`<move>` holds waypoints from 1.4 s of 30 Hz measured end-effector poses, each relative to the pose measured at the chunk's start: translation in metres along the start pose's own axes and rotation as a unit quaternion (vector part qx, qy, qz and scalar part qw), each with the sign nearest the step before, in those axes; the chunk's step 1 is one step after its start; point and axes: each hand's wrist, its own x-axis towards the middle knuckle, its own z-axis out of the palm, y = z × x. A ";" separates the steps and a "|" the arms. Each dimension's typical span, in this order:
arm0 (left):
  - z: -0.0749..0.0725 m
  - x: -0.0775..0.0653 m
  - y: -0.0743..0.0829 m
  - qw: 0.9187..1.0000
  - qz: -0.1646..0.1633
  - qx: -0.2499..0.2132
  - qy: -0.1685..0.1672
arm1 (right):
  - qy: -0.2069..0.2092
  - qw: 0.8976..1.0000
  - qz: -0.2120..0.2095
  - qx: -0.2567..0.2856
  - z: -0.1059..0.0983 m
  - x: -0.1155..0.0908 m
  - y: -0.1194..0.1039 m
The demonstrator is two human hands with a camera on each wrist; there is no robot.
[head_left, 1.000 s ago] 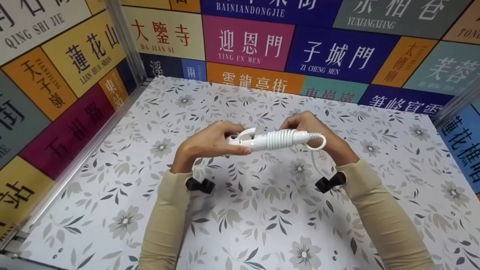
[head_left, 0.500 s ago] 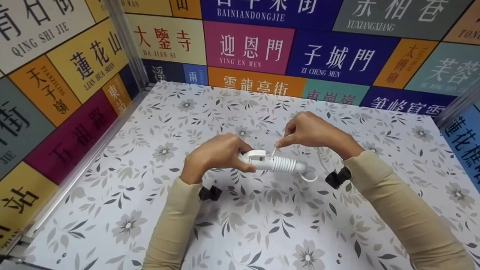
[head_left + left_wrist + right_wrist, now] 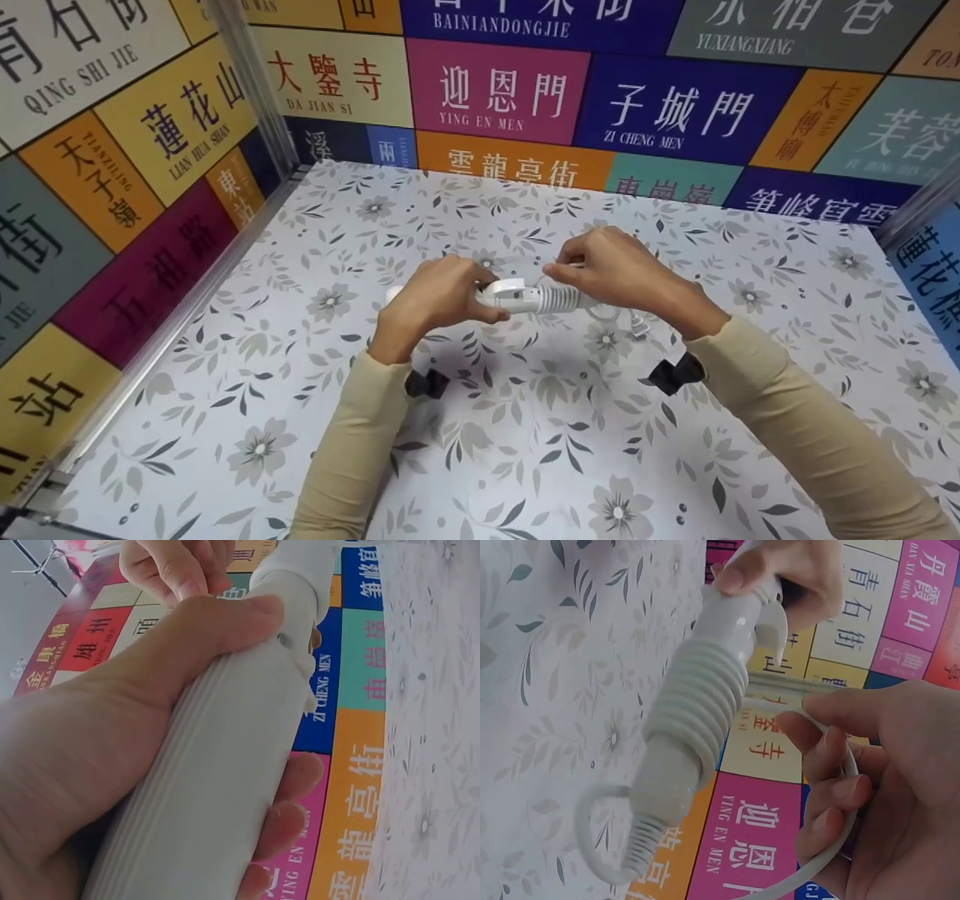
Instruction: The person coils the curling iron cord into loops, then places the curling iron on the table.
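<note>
In the head view my left hand [image 3: 442,296] grips a white curling iron [image 3: 517,296] held out level above the table. Its ridged body [image 3: 202,757] lies along the palm in the left wrist view, thumb on top and fingertips curled round the far side. White cord [image 3: 697,701] is wound in several coils about the handle, and a loop bends out from the handle's end. My right hand [image 3: 622,270] pinches the cord's free run [image 3: 836,844] between thumb and fingers, just beyond the coils. A white plug [image 3: 639,325] hangs below that hand.
The table [image 3: 525,465] has a white covering with grey leaves and flowers. Coloured panels with Chinese lettering [image 3: 495,97] stand behind it and along the left side. A black wrist mount [image 3: 675,373] sits at the right cuff, another [image 3: 427,384] at the left.
My right hand has come from behind the handle to over the coils and now pinches the cord. The coils span less of the handle. The curling iron dipped, then rose slightly, and the plug came into view.
</note>
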 end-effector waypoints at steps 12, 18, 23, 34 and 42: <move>-0.004 0.000 0.000 0.994 -0.058 -0.025 0.087 | 0.020 1.000 0.005 0.019 0.014 -0.019 -0.021; -0.008 -0.004 -0.004 0.988 -0.072 -0.058 0.120 | 0.030 0.998 -0.023 0.042 0.020 -0.022 -0.021; -0.012 -0.006 -0.006 0.984 -0.080 -0.090 0.130 | 0.018 0.996 -0.043 0.076 0.026 -0.022 -0.015; -0.019 -0.008 -0.007 0.976 -0.091 -0.154 0.123 | -0.016 0.989 -0.048 0.141 0.041 -0.019 0.003; -0.022 -0.010 -0.009 0.977 -0.090 -0.160 0.108 | -0.050 0.987 -0.048 0.145 0.046 -0.017 0.011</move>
